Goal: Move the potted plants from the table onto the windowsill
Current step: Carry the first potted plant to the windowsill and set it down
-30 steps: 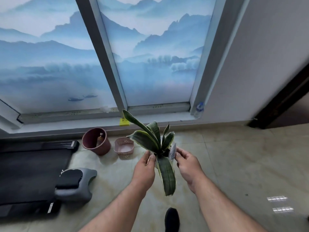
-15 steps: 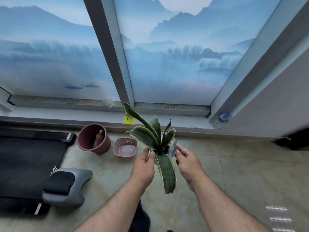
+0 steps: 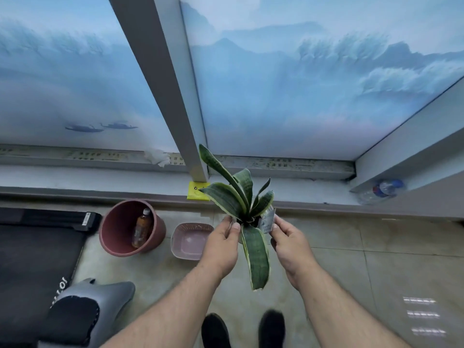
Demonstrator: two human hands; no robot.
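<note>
A small potted plant [image 3: 241,199] with stiff green, yellow-edged leaves hangs in the air between both hands; its pot is mostly hidden by leaves and fingers. My left hand [image 3: 221,243] grips the pot's left side and my right hand [image 3: 288,241] grips the right side, next to a white label stuck in the pot. The plant is held just in front of the low grey windowsill [image 3: 100,180], a little above the floor. A long leaf droops down toward me.
On the sill lie a yellow sticky note [image 3: 197,194], a crumpled tissue [image 3: 158,158] and a plastic bottle [image 3: 381,190] in the right corner. On the floor stand a maroon bucket [image 3: 114,237] holding a bottle, a pink basin [image 3: 188,241] and a treadmill [image 3: 37,247] at left.
I have stepped closer to the window with the plant in both hands. The sill now looms larger and nearer, and both my shoes show at the bottom.
</note>
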